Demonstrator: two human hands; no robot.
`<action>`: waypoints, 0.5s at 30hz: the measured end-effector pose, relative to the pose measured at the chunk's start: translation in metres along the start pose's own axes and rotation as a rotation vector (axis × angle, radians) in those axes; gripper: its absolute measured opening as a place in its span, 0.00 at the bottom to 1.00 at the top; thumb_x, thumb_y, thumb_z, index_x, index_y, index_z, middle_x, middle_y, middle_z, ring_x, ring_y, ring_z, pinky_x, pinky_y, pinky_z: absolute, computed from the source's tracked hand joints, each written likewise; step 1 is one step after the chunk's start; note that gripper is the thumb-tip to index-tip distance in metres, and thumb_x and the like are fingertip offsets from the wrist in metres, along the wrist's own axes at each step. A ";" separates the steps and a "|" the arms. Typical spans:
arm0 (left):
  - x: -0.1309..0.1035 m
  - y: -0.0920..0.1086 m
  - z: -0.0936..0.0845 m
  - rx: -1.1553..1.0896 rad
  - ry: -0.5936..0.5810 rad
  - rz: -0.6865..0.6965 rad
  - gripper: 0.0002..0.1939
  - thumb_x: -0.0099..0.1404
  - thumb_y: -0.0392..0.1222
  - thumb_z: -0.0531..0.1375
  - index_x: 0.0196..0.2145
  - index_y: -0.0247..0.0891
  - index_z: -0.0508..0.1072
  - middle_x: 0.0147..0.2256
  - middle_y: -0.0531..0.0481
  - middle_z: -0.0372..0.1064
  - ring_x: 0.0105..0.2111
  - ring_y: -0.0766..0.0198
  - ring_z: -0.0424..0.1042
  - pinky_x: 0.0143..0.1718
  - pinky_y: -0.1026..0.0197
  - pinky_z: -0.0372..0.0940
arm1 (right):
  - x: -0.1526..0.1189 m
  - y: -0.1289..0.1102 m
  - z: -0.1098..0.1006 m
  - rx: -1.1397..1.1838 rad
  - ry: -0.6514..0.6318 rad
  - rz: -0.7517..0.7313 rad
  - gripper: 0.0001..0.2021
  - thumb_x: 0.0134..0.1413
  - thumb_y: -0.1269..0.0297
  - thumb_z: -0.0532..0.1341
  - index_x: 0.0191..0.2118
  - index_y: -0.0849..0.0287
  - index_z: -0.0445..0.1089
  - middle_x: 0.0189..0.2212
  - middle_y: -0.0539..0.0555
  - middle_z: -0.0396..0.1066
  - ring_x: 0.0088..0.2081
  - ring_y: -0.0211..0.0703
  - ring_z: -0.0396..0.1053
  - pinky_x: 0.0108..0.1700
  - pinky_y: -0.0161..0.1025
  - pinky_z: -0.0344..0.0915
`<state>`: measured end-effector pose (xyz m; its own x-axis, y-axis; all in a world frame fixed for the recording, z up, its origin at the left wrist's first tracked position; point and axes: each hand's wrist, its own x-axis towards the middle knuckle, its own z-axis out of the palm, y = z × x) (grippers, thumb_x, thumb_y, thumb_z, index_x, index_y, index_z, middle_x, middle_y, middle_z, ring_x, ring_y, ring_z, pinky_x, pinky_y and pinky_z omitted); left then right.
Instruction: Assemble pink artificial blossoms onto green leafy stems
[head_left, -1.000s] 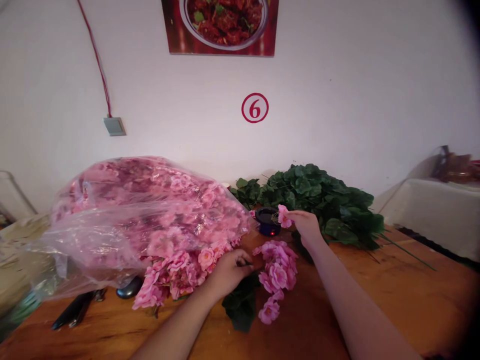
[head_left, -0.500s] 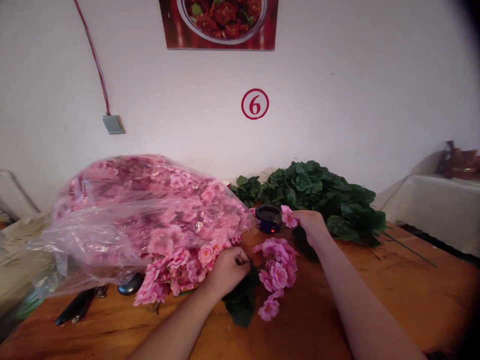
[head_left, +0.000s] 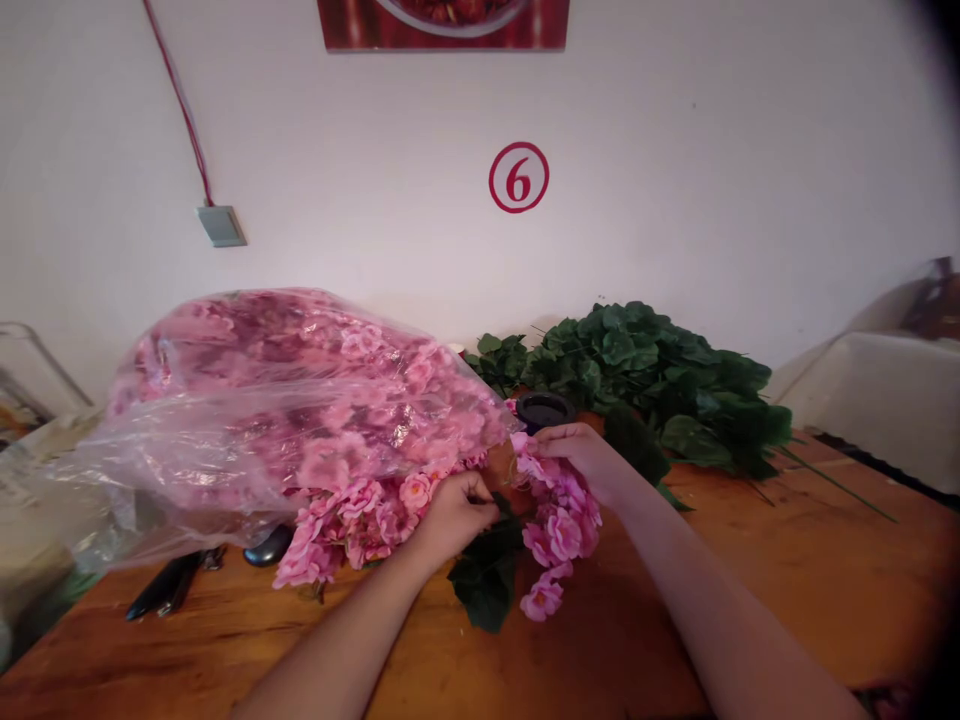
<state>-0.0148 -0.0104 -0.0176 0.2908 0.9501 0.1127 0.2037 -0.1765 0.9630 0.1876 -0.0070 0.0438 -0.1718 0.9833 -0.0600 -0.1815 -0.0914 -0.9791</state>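
My left hand point(head_left: 459, 515) is closed in a pinch at the top of a dark green artificial leaf point(head_left: 484, 590), at what looks like the stem of a flower spray; the stem is mostly hidden. A spray of pink artificial flowers point(head_left: 562, 535) hangs to the right of that leaf. My right hand point(head_left: 589, 462) is closed on a pink artificial flower point(head_left: 529, 462) just above the spray, its fingertips partly hidden by petals. Right behind my right hand stands a small dark round pot point(head_left: 545, 408).
A clear plastic bag point(head_left: 225, 450) full of pink flowers covers the left, with loose pink flowers point(head_left: 337, 530) at its mouth. Green leaf stems point(head_left: 660, 370) are heaped at the back right. A black-handled tool point(head_left: 161, 585) and a dark rounded object point(head_left: 268, 547) lie on the wooden table point(head_left: 795, 580).
My right hand has moved from beside the pot down and left to the spray, bringing the pink flower with it. My left hand keeps its pinch. The view has tilted down slightly.
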 end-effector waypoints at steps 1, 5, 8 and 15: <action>0.000 0.000 0.000 0.001 0.002 -0.010 0.05 0.45 0.32 0.57 0.19 0.38 0.63 0.15 0.59 0.61 0.16 0.71 0.60 0.17 0.70 0.52 | 0.001 0.001 0.002 -0.010 0.010 0.002 0.08 0.31 0.65 0.70 0.23 0.62 0.74 0.19 0.51 0.72 0.20 0.40 0.67 0.26 0.37 0.64; 0.001 -0.002 0.000 0.015 0.013 -0.031 0.05 0.45 0.32 0.57 0.19 0.38 0.62 0.15 0.59 0.60 0.15 0.71 0.60 0.17 0.70 0.52 | 0.003 0.004 0.005 -0.062 0.053 -0.011 0.08 0.29 0.67 0.71 0.21 0.63 0.74 0.17 0.50 0.71 0.20 0.35 0.65 0.26 0.33 0.60; 0.001 -0.001 0.000 0.015 0.006 -0.017 0.05 0.45 0.32 0.57 0.20 0.38 0.63 0.15 0.59 0.60 0.16 0.71 0.60 0.17 0.70 0.53 | 0.003 0.004 0.005 -0.081 0.027 -0.008 0.08 0.30 0.66 0.70 0.21 0.63 0.73 0.16 0.49 0.69 0.18 0.34 0.62 0.24 0.33 0.58; 0.000 0.003 -0.001 0.000 0.003 -0.011 0.04 0.45 0.32 0.57 0.20 0.37 0.63 0.16 0.59 0.61 0.16 0.71 0.61 0.18 0.70 0.53 | 0.001 0.001 0.005 -0.077 0.077 0.042 0.07 0.28 0.68 0.70 0.20 0.62 0.73 0.16 0.49 0.70 0.18 0.35 0.62 0.25 0.34 0.59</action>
<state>-0.0147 -0.0108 -0.0141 0.2858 0.9527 0.1029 0.2068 -0.1662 0.9642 0.1820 -0.0073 0.0433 -0.1025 0.9883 -0.1134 -0.1003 -0.1236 -0.9872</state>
